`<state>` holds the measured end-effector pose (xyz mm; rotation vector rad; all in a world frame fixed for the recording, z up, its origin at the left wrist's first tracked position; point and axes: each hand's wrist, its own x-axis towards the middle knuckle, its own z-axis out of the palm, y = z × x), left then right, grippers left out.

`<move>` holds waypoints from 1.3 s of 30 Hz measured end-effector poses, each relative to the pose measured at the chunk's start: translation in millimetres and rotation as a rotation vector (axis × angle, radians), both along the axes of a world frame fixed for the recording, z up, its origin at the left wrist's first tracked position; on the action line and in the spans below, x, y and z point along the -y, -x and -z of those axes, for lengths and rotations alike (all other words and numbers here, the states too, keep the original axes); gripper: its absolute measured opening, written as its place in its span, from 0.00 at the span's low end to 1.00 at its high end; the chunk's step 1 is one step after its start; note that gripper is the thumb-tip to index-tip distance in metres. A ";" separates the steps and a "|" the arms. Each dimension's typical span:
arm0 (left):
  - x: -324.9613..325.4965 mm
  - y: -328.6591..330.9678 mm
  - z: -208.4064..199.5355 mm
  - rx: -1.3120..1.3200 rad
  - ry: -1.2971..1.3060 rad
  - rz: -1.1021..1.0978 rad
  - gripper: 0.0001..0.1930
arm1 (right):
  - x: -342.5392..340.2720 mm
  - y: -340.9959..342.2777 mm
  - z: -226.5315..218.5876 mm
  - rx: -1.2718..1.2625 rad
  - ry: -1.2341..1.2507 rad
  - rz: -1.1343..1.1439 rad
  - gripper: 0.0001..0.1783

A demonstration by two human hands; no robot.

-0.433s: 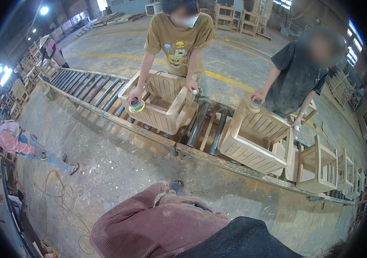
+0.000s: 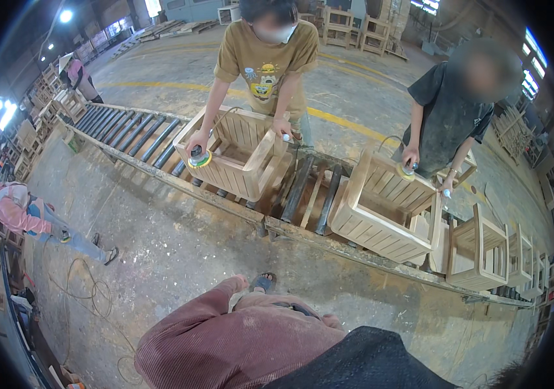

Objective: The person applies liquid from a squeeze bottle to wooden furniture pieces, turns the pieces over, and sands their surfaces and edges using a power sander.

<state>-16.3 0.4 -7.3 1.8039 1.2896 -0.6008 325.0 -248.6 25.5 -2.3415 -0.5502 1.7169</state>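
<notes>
Only a small bit of my left hand (image 2: pixel 241 281) shows past my sleeve, low by my body, its fingers hidden. At the other side of my waist a bit of my right hand (image 2: pixel 333 321) is visible, its fingers not readable. No held thing shows at either one. Beyond me a slatted wooden chair (image 2: pixel 228 174) lies on the roller conveyor (image 2: pixel 160 139), where a person in a tan shirt presses a sander (image 2: pixel 198 157) on its near left edge. Further right, a person in a dark shirt holds another sander (image 2: pixel 406 171) against a second wooden chair (image 2: pixel 380 230).
More wooden chairs (image 2: pixel 481 256) line the conveyor at the right. At the left a person in pink (image 2: pixel 21 211) stands near a coiled hose (image 2: pixel 95 292) on the concrete floor. Wooden frames (image 2: pixel 358 29) are stacked at the back.
The tan-shirted person's sander and chair have shifted slightly left. The dark-shirted person's sander has moved right along the chair's far edge. My hands stay low by my body.
</notes>
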 end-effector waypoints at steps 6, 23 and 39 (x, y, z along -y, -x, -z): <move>4.0 -1.8 4.2 0.084 -0.026 -0.047 0.17 | -24.6 -5.0 12.2 -0.014 -0.027 0.126 0.31; 9.1 8.2 23.2 0.070 0.082 -0.048 0.14 | 27.5 -7.2 38.7 0.030 0.087 -0.034 0.37; -2.9 -7.4 35.9 0.142 0.064 0.010 0.19 | 0.6 -3.7 2.5 -0.023 0.090 0.002 0.31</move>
